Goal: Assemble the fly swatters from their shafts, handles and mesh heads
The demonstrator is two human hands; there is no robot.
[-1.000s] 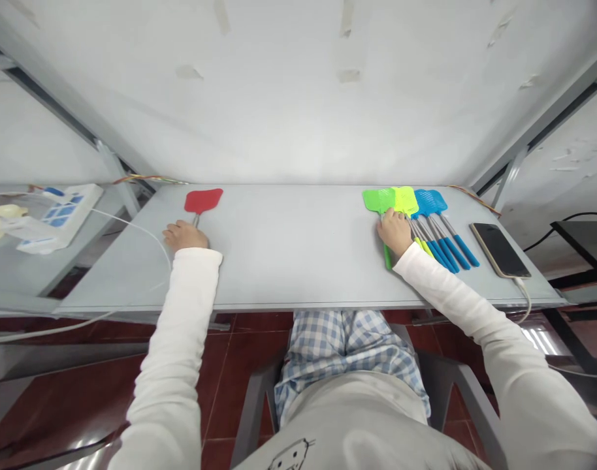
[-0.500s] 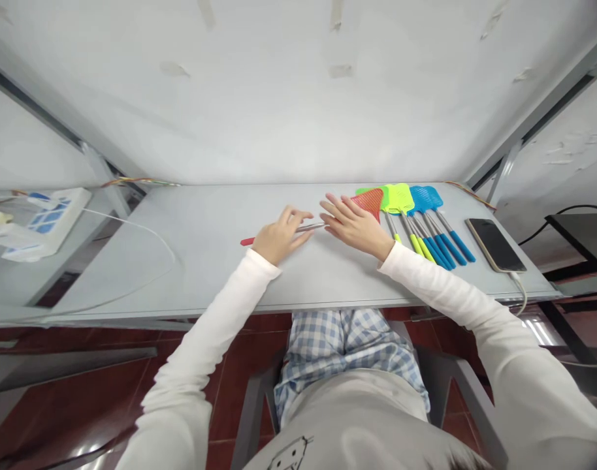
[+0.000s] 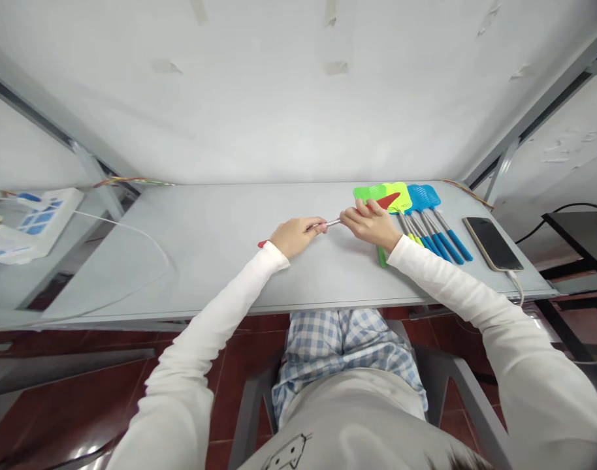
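Both my hands grip a red fly swatter (image 3: 388,200) with a metal rod, held crosswise over the table. My left hand (image 3: 296,235) is closed around the rod near the red handle, whose end pokes out beside my cuff. My right hand (image 3: 370,224) is closed on the rod close to the red head, which is seen nearly edge-on. Just beyond my right hand lie a green fly swatter (image 3: 367,192), a yellow one (image 3: 401,189) and several blue fly swatters (image 3: 428,196), their handles toward me.
A phone (image 3: 494,243) with a white cable lies at the right of the grey table (image 3: 205,261). At far left, a white power strip (image 3: 44,222) sits on another surface, and a thin white cable (image 3: 151,241) curves over the table's left part. A white wall rises behind.
My right hand has gone from spread over the swatter to closed on its rod. My left fingers have closed too. The red head has turned from flat to nearly edge-on.
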